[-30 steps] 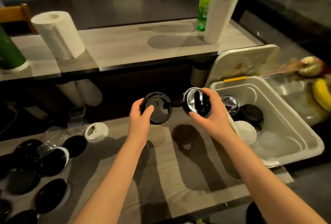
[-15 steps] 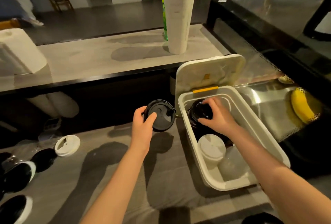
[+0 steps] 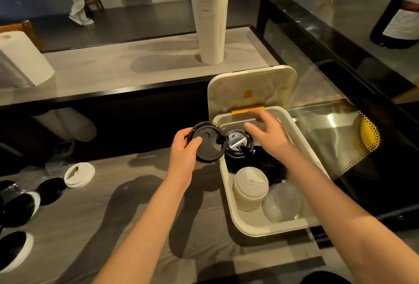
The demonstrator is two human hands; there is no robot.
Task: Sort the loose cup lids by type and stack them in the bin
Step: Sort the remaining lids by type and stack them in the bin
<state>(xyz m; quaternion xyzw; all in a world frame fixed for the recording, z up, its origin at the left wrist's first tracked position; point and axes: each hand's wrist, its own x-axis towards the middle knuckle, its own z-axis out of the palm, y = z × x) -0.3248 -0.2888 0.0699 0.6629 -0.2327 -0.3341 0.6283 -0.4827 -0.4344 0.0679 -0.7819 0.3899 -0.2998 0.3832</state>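
Item: one black lid (image 3: 207, 141), round, glossy plastic, with a raised rim and sip plug, gripped by its edge in my left hand (image 3: 183, 147) just outside the far left corner of the bin (image 3: 249, 227). My right hand (image 3: 269, 134) hangs over the bin's far end, fingers spread, grasping nothing. Bin: one, cream plastic, rounded rectangle, at the tabletop's right edge, with its flap (image 3: 249, 86) tipped up. Inside are three groups: a black stack (image 3: 239, 145) in the far left corner, a matte white stack (image 3: 249, 189) midway along the left wall, and clear domes (image 3: 282, 202) at the near end. Loose on the tabletop: one white flat lid (image 3: 79, 174) and four dark lids (image 3: 52, 189) toward the left edge, some cut by the frame. Upper counter: nested paper cups (image 3: 209, 18), two rims showing, and one paper roll (image 3: 20, 59).
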